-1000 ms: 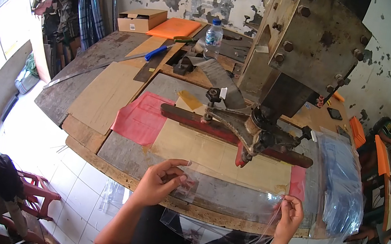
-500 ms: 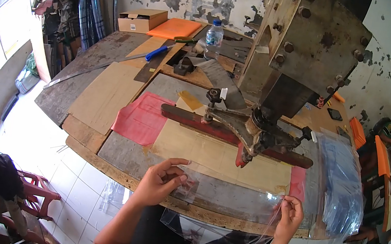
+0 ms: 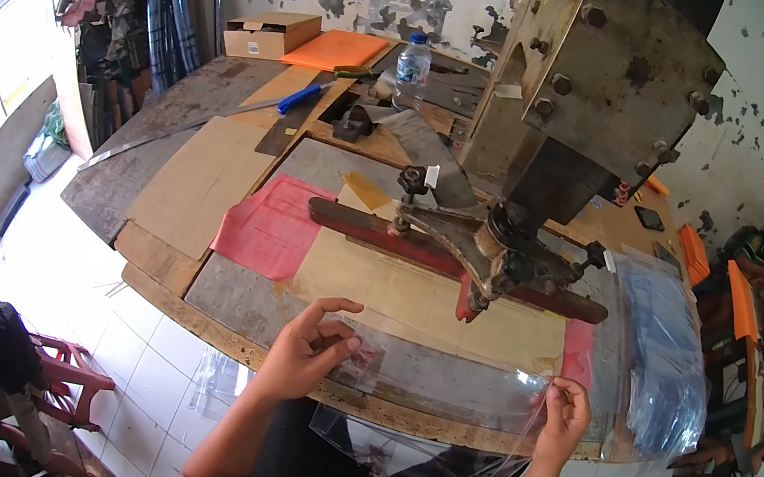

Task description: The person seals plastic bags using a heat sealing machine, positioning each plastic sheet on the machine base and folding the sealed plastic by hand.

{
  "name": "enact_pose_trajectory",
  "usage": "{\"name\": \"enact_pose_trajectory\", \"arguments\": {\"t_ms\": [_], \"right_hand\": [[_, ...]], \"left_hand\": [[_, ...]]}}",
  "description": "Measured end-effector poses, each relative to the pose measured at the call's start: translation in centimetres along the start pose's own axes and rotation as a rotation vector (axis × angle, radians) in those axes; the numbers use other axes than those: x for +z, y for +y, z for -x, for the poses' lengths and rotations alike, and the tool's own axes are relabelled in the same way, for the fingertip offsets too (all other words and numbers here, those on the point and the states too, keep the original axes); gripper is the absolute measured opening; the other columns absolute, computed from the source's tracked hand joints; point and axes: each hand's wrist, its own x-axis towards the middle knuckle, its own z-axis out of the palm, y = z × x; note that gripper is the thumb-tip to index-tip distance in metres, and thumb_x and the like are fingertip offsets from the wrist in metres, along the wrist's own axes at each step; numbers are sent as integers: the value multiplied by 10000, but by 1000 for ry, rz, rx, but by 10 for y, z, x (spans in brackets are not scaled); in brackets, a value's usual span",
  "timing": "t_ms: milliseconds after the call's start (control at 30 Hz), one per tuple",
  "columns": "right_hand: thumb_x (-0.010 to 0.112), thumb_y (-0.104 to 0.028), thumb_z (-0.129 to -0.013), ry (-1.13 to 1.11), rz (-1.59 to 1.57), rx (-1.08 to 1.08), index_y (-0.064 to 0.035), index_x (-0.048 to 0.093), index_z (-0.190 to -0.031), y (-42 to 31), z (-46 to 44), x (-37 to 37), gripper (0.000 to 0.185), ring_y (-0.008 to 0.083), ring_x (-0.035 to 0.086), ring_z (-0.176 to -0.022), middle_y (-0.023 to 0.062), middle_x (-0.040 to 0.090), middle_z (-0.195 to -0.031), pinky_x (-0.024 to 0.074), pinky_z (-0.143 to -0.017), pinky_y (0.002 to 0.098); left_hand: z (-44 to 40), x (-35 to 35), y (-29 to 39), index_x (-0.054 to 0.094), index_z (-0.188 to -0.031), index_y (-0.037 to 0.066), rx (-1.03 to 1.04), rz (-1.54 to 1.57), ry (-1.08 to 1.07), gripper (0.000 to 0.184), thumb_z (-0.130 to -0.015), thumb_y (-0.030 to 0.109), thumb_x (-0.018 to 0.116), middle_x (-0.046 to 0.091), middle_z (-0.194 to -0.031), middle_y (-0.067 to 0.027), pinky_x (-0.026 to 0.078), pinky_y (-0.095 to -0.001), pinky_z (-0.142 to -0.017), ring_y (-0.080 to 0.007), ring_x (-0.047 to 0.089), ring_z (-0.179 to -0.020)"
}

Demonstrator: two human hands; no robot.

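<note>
A clear plastic sheet stretches between my hands along the table's front edge, its lower part hanging over my lap. My left hand has its thumb against the curled fingers at the sheet's left end, with the index finger raised away from them. At the right end, my right hand pinches the sheet's corner between thumb and fingers. Just beyond lies a cream-coloured sheet over pink material. Above these hangs the long red-and-dark bar of a heavy metal press.
A stack of clear plastic lies on the right. Cardboard, a blue-handled cutter, a water bottle and an open box are on the left and back. Another person sits at far right.
My left index finger has lifted slightly away from the thumb. The whole view has shifted a little; the right hand keeps its pinch on the sheet.
</note>
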Motion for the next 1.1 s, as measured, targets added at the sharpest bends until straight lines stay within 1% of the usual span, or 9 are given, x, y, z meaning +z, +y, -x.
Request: {"name": "enact_pose_trajectory", "arguments": {"t_ms": [300, 467, 600, 700, 833, 933, 967, 1067, 1100], "right_hand": [[631, -229, -1052, -66, -75, -73, 4, 696, -1140, 2, -1, -11, 257, 210, 693, -1027, 148, 718, -1216, 577, -867, 348], [608, -180, -1048, -63, 18, -102, 16, 707, -1162, -10, 15, -9, 247, 264, 703, -1139, 160, 731, -1236, 553, -936, 378], [622, -44, -964, -87, 624, -509, -6, 742, -1103, -22, 42, -11, 187, 364, 671, -1192, 166, 720, -1244, 518, -1034, 453], [615, 1, -886, -275, 859, -646, -74, 749, -1189, -16, 79, -31, 339, 431, 527, -1377, 170, 636, -1414, 404, -1152, 537], [650, 38, -822, -326, 1115, -755, -164, 694, -1339, 30, 121, -61, 556, 448, 473, -1432, 177, 515, -1560, 359, -1170, 573], [793, -119, -907, -288, 1104, -874, -206, 618, -1449, 62, 139, -67, 576, 435, 397, -1513, 189, 461, -1610, 286, -1222, 569], [833, -331, -930, -271, 1121, -901, -223, 654, -1416, 74, 142, -69, 530, 418, 381, -1530, 171, 457, -1627, 252, -1240, 560], [824, -464, -911, -248, 1127, -952, -224, 700, -1358, 42, 135, -50, 522, 412, 369, -1540, 145, 453, -1642, 245, -1244, 549], [848, -500, -864, -203, 1031, -940, -221, 740, -1257, 25, 129, -45, 494, 324, 500, -1467, 75, 598, -1529, 309, -1226, 488]], "left_hand": [[-6, 5, -11, 606, -1421, 30, 89, -61, 241, 386, -1037, 4, 627, 692, -931, 24, 404, -195, -645, -15, 536, -746], [-8, 3, -14, 609, -1416, 26, 68, 81, 295, 364, -1052, 14, 610, 716, -949, 12, 404, -180, -650, -6, 552, -755], [-9, 3, -13, 599, -1423, 7, 123, 62, 285, 355, -1068, 14, 585, 735, -966, -19, 447, -187, -680, -25, 603, -786], [-7, 6, -4, 597, -1427, 6, 90, 73, 306, 355, -1072, 20, 582, 732, -972, -20, 448, -192, -699, -22, 598, -797], [-9, 0, -16, 579, -1443, 18, 65, -29, 295, 371, -1071, 30, 580, 705, -1028, -11, 456, -199, -724, -36, 597, -844], [-12, 11, -11, 635, -1394, 16, 122, 10, 352, 339, -1059, 19, 584, 695, -1000, 9, 401, -175, -664, 1, 543, -767], [-12, 11, -12, 635, -1394, 16, 123, 9, 349, 339, -1059, 19, 584, 695, -1000, 9, 401, -175, -664, 1, 543, -767], [-11, 4, -15, 649, -1386, 20, 103, -101, 350, 336, -1054, 23, 590, 711, -1047, -11, 454, -193, -706, -23, 593, -817], [-10, 1, -12, 658, -1379, 24, 85, -139, 293, 337, -1047, 37, 608, 719, -1080, -23, 483, -215, -750, -44, 613, -847]]}}
